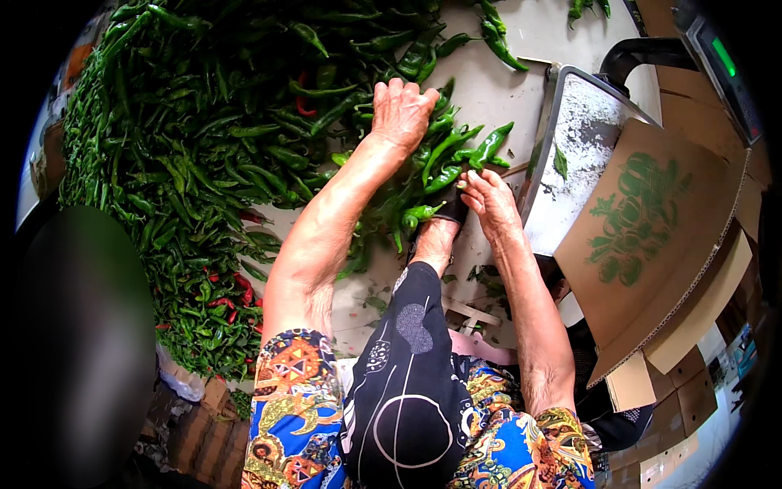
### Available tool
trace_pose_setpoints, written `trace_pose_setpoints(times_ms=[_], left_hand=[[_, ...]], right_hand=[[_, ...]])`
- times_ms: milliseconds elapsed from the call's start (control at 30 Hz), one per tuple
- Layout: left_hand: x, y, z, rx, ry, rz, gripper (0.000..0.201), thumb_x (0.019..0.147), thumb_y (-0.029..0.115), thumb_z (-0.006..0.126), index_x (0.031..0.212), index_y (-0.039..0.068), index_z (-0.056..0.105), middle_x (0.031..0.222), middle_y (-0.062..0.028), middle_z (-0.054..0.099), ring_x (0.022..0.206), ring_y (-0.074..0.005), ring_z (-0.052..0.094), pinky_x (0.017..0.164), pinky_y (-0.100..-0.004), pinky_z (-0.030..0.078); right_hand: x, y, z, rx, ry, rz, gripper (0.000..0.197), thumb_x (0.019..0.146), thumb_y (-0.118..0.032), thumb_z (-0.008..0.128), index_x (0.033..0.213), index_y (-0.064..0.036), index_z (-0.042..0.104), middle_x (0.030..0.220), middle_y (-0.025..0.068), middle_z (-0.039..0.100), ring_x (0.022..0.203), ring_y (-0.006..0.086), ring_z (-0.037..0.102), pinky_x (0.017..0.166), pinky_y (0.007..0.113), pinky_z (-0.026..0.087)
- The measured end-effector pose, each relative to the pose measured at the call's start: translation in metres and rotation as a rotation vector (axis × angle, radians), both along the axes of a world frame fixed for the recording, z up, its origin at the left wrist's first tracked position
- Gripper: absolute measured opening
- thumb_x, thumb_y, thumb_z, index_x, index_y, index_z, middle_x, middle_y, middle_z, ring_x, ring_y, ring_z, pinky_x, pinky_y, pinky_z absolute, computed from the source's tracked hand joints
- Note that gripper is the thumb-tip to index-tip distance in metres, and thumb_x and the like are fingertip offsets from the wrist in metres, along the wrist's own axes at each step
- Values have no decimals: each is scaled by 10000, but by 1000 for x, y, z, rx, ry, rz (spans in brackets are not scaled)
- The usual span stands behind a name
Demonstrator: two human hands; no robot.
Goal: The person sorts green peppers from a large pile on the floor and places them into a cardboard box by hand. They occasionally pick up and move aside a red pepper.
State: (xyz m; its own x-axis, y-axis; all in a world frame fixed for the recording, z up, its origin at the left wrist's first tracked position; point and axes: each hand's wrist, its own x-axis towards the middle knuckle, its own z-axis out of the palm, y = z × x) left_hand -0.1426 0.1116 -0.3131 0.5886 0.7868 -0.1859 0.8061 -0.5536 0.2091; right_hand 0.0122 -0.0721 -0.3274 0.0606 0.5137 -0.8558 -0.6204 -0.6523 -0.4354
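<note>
My left hand (403, 112), back upward and fingers curled down, rests at the right side of a big heap of long green peppers (204, 98). What its fingers close around is hidden beneath it. To its right, my right hand (494, 204) has its fingers slightly bent and apart, their tips by a loose bunch of green peppers. A shiny green pepper (491, 147) lies just above those fingertips, another green pepper (443, 178) just left of them. I see nothing gripped in the right hand.
A red pepper (305, 96) and several red ones lower left (243, 288) lie in the heap. My foot (437, 243) stands beside the bunch. On the right are a scale with a metal tray (582, 106), a lit display (724, 57), and a cardboard box (643, 220) with a vegetable print.
</note>
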Motion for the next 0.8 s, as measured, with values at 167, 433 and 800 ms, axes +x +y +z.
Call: trace_pose_setpoints(times_ms=[167,433,800], left_hand=[[4,-2,-9,2,-86,-53,287,773,214,754,1034,141,660,915,-86,694,951,-325,650,797,-490,481],[9,-2,10,-123,-192,24,274,772,227,735,1024,145,666,928,-83,700,955,-323,665,822,-480,523],[-253,-140,234,-719,-358,508,187,964,225,642,985,39,643,845,55,563,780,-49,484,701,-243,432]], right_hand=[[6,-16,10,-37,-51,-12,354,939,-245,723,1185,-21,602,1036,37,671,932,137,660,829,304,542],[-8,-27,10,-24,25,47,385,927,-228,734,1232,-40,591,1035,41,678,913,146,676,796,308,556],[18,-62,-10,23,-7,217,414,955,-196,708,1318,-41,584,1151,88,711,1003,167,690,863,302,540]])
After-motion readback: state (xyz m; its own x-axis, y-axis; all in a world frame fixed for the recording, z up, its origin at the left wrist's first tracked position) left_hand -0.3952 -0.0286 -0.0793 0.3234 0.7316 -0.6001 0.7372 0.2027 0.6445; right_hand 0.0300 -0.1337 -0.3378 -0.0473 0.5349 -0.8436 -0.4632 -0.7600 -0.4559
